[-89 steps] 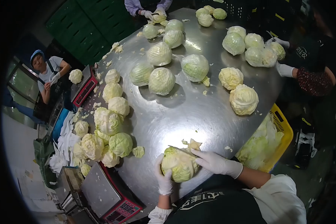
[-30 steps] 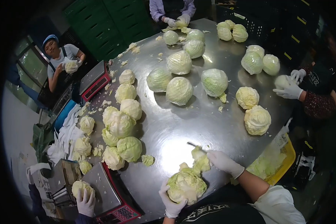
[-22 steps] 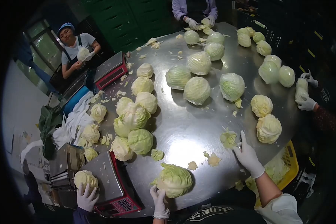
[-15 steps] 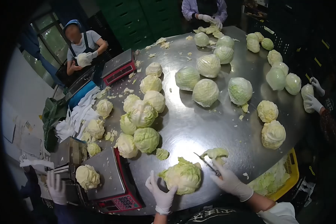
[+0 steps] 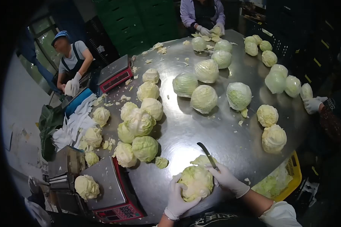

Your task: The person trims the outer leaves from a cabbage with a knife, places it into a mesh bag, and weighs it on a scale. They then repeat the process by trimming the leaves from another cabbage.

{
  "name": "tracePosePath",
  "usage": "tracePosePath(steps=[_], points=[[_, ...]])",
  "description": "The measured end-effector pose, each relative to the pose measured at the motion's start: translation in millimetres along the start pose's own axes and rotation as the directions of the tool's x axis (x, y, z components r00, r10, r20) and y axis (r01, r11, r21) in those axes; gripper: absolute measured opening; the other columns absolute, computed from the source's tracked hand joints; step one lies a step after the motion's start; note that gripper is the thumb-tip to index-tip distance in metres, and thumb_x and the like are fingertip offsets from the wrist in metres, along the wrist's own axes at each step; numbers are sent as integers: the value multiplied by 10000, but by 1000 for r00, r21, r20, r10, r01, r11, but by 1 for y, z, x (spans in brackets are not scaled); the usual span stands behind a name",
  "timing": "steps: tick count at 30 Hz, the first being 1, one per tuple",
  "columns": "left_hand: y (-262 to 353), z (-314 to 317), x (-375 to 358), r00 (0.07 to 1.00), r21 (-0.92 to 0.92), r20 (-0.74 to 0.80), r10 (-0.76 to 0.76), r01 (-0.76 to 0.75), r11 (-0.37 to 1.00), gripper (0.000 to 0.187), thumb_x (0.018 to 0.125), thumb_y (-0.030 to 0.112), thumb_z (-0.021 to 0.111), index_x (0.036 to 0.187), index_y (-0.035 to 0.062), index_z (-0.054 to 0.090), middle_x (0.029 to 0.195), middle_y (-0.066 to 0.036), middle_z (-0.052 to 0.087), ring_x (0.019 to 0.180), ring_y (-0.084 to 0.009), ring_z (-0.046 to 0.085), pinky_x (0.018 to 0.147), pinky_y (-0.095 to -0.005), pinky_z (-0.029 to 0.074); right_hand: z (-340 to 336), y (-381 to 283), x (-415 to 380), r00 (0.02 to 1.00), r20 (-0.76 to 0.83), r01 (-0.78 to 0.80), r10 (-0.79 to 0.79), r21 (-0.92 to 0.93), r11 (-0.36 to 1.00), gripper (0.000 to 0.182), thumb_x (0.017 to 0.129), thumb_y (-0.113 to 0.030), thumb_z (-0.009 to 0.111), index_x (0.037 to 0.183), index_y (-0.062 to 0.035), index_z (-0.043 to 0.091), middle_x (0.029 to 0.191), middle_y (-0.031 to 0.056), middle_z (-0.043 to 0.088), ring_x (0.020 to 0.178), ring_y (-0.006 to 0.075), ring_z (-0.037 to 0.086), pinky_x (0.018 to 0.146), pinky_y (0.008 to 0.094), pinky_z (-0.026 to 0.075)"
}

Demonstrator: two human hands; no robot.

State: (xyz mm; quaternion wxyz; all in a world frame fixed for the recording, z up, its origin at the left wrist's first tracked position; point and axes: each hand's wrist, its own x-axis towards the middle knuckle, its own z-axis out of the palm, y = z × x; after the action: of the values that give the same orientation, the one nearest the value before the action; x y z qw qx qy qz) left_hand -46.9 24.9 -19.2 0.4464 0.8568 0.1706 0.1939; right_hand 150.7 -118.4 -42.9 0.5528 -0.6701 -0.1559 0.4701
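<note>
A partly trimmed cabbage rests at the near edge of the metal table, its pale base showing. My left hand, in a white glove, wraps round its left and near side. In my gloved right hand is a knife with a dark curved blade pointing up and left, above the table. That hand is at the cabbage's upper right, where a loose leaf stands out from the head. Left of it lie a small leaf piece and a pile of cabbages.
Scales with a cabbage stand at the left. Wrapped cabbages sit mid-table. A yellow basket holds leaves at the right. Co-workers are at the far left, the far side and the right.
My left hand has moved onto the cabbage, which is turned and shifted slightly right. My right hand has come in to it, with the knife more upright. The co-workers' hands have moved.
</note>
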Motion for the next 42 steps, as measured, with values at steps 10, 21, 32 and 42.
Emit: tracePosePath(steps=[10,21,32,42], points=[[16,30,10,991,157,-121,-55,74,985,954,666,334,908,1397,5,391,1296,-217,388,1227,-393,417,1070,-507,373,-19,-9,-55,929,69,349,-363,-483,803,512,1049,-250,505,1505,-21,455,1416,281,552,1327,417,536,1106,422,432],[14,56,0,980,24,-189,-59,64,998,906,651,330,901,1328,4,395,1367,-239,370,1267,-421,404,1071,-542,359,-8,-27,-77,926,125,287,-356,-846,449,562,1021,-281,503,1521,-37,431,1297,211,618,847,329,718,656,419,584],[16,64,-7,984,157,-155,87,-62,986,913,643,325,890,1349,27,395,1372,-230,375,1289,-426,384,1073,-558,353,-34,-18,-19,893,-23,307,-449,-697,647,353,1026,-311,495,1217,-58,650,1101,184,705,845,378,692,723,459,554],[-43,19,-67,981,-125,-120,154,-169,978,974,637,332,932,1403,125,367,1451,-184,367,1373,-387,383,1148,-528,333,-93,28,34,896,-335,75,-292,-535,842,413,1043,-311,468,1330,-53,616,937,256,696,939,434,677,832,522,507]])
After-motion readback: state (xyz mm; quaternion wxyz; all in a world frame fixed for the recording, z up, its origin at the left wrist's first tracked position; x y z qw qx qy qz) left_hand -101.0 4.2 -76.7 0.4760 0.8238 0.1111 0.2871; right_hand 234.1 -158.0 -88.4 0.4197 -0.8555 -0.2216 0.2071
